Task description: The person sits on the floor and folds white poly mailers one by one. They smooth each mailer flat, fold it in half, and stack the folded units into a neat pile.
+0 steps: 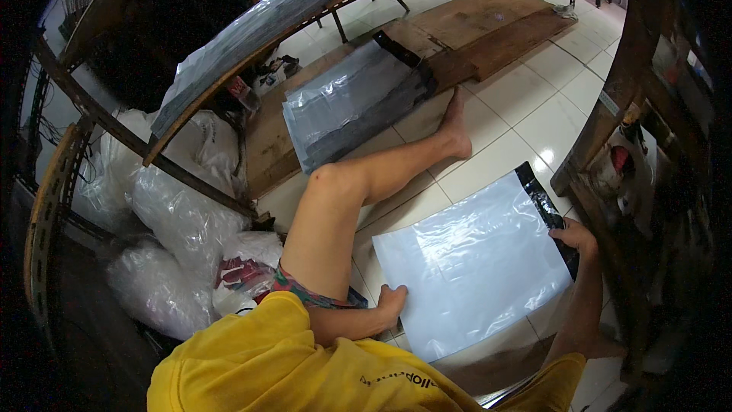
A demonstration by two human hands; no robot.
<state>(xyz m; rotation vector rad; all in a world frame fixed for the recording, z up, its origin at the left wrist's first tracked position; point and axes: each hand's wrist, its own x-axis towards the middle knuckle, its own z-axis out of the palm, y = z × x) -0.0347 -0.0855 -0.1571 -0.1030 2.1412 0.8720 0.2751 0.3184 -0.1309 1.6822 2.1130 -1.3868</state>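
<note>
A large white plastic mailing bag [469, 263] with a glossy black strip along its right end is stretched out low in front of me, above the tiled floor. My left hand [392, 304] is closed on the bag's left edge, near the bent leg. At the far end of the bag, my right hand [578, 238] pinches the black strip, thumb on top. Light glares off the creased white plastic. Beyond my leg, a stack of similar bags [354, 99] lies on a brown wooden board, black ends to the right.
Several clear plastic sacks [179, 198] bulge at the left. More flat bags [244, 42] lie on a raised metal-framed shelf at upper left. The brown board [496, 19] runs over the tiles. A dark wooden frame [598, 145] stands close on the right.
</note>
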